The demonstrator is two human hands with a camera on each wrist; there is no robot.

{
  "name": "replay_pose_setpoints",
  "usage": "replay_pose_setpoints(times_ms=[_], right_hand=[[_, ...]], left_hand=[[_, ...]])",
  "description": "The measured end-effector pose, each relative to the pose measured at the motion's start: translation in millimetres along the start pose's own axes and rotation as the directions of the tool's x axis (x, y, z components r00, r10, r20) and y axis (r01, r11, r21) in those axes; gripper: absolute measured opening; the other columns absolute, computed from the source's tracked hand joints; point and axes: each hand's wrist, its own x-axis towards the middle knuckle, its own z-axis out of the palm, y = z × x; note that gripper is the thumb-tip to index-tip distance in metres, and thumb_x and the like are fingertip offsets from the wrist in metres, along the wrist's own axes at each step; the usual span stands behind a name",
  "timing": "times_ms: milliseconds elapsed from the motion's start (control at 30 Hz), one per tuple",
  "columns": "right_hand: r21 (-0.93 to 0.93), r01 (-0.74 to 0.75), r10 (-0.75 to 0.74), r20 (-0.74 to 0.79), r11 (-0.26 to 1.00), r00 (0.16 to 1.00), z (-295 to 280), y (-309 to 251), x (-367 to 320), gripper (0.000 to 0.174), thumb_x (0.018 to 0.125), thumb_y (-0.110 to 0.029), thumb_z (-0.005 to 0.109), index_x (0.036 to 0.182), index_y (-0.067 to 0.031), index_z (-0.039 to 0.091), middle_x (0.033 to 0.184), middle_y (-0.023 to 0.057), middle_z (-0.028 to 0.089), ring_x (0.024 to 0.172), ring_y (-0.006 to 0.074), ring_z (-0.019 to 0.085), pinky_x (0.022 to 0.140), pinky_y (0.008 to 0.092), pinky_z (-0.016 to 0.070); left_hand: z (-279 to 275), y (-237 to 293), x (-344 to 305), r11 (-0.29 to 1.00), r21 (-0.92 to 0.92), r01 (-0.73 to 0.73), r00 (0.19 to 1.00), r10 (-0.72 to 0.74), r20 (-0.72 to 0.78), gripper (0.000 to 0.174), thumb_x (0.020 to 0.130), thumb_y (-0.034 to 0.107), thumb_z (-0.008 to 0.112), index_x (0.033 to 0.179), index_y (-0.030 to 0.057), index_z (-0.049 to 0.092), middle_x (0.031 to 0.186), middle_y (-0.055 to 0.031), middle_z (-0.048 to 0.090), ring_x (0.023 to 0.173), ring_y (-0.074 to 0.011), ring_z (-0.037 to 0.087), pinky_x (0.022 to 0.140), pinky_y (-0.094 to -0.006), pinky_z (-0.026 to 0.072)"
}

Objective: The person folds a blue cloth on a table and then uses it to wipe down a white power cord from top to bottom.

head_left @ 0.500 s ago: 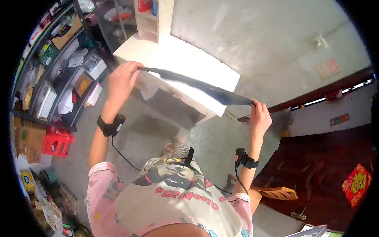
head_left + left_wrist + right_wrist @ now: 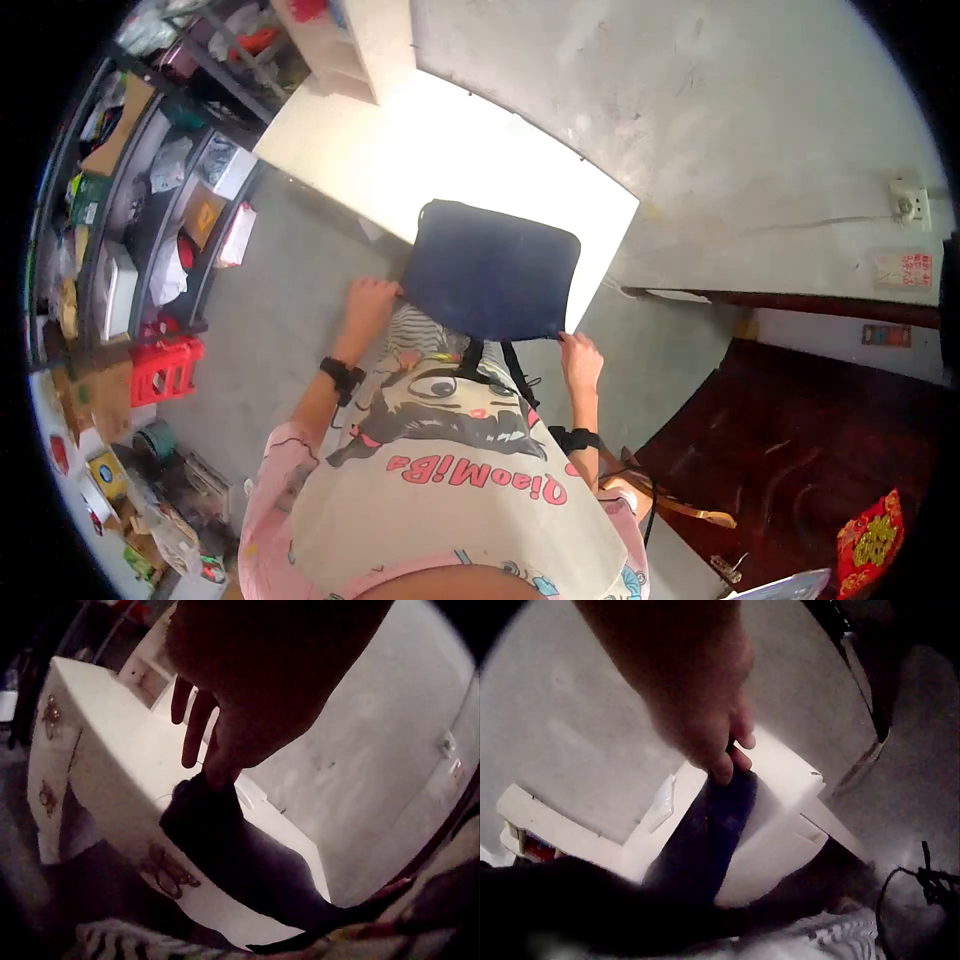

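Note:
A dark navy piece of cloth (image 2: 495, 268) with rounded far corners is spread between my hands, its far part overlapping the white desk in the head view. My left hand (image 2: 372, 305) pinches its near left corner; in the left wrist view that hand (image 2: 240, 712) has thumb and finger on the cloth (image 2: 247, 855), with other fingers extended. The near right corner is pinched by my right hand (image 2: 580, 362). In the right wrist view, the right hand's fingertips (image 2: 721, 766) close on the edge of the cloth (image 2: 720, 825), which hangs down from them.
The white desk (image 2: 345, 150) stands against the wall, with ornate drawer handles (image 2: 169, 874) on its front. Left of it are loaded dark shelves (image 2: 130, 190) and a red plastic stool (image 2: 168, 370). A dark red door (image 2: 800, 450) is at right, near a wooden chair part (image 2: 690, 512).
Both hands have come down and closer to the body, and nearer each other. The cloth has gone from a narrow stretched strip to a broad spread panel. The head view has shifted.

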Motion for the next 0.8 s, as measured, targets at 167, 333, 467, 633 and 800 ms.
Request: replay_pose_setpoints(times_ms=[167, 333, 467, 633, 800], right_hand=[[0.055, -0.112, 0.112, 0.005, 0.992, 0.994, -9.6, 5.0, 8.9, 0.015, 0.075, -0.017, 0.055, 0.088, -0.0142, 0.062, 0.075, 0.0064, 0.056, 0.071, 0.025, 0.056, 0.06, 0.0358, 0.0466], [0.014, -0.192, 0.193, -0.056, 0.981, 0.98, -29.8, 8.4, 55.2, 0.012, 0.076, -0.019, 0.054, 0.084, -0.0159, 0.062, 0.075, 0.0069, 0.056, 0.072, 0.0254, 0.057, 0.058, 0.0375, 0.0468], [0.039, -0.303, 0.306, -0.091, 0.952, 0.948, -1.7, 29.0, 127.8, 0.015, 0.078, -0.024, 0.053, 0.084, -0.0148, 0.063, 0.079, 0.009, 0.059, 0.07, 0.0288, 0.058, 0.061, 0.0397, 0.0468], [-0.054, -0.391, 0.395, 0.123, 0.919, 0.91, 49.7, 41.1, 197.4, 0.016, 0.076, -0.025, 0.056, 0.084, -0.0146, 0.065, 0.084, 0.0092, 0.061, 0.077, 0.0277, 0.06, 0.067, 0.0377, 0.0478], [-0.043, -0.431, 0.432, 0.143, 0.901, 0.89, 39.5, 39.2, 220.4, 0.017, 0.074, -0.024, 0.059, 0.085, -0.0115, 0.064, 0.086, 0.0092, 0.062, 0.079, 0.0268, 0.06, 0.069, 0.0372, 0.0481]], left_hand=[[-3.6, -17.3, 17.4, 0.984, -0.109, 0.14, 0.987, -0.13, 0.096, 0.01, 0.074, 0.011, 0.052, 0.082, 0.0096, 0.059, 0.079, -0.0061, 0.059, 0.075, -0.0226, 0.054, 0.07, -0.0353, 0.0376], [-18.2, -33.6, 67.8, 0.913, -0.294, 0.283, 0.958, -0.252, 0.141, 0.014, 0.078, 0.013, 0.05, 0.085, 0.0048, 0.058, 0.081, -0.0094, 0.059, 0.078, -0.0276, 0.054, 0.076, -0.0374, 0.0387], [22.5, -52.1, 142.5, 0.865, -0.496, 0.073, 0.995, -0.096, -0.02, 0.016, 0.079, 0.016, 0.049, 0.087, 0.0061, 0.058, 0.086, -0.0091, 0.059, 0.08, -0.0273, 0.054, 0.073, -0.0345, 0.042], [111.1, -94.2, 183.7, 0.861, -0.434, 0.266, 0.95, -0.157, 0.271, 0.012, 0.073, 0.014, 0.056, 0.083, 0.0091, 0.06, 0.081, -0.007, 0.061, 0.078, -0.0237, 0.058, 0.068, -0.0334, 0.045], [112.0, -88.5, 186.3, 0.868, -0.43, 0.25, 0.968, -0.222, 0.115, 0.011, 0.073, 0.015, 0.055, 0.08, 0.0082, 0.06, 0.08, -0.0063, 0.061, 0.078, -0.0237, 0.057, 0.068, -0.0339, 0.0443]])
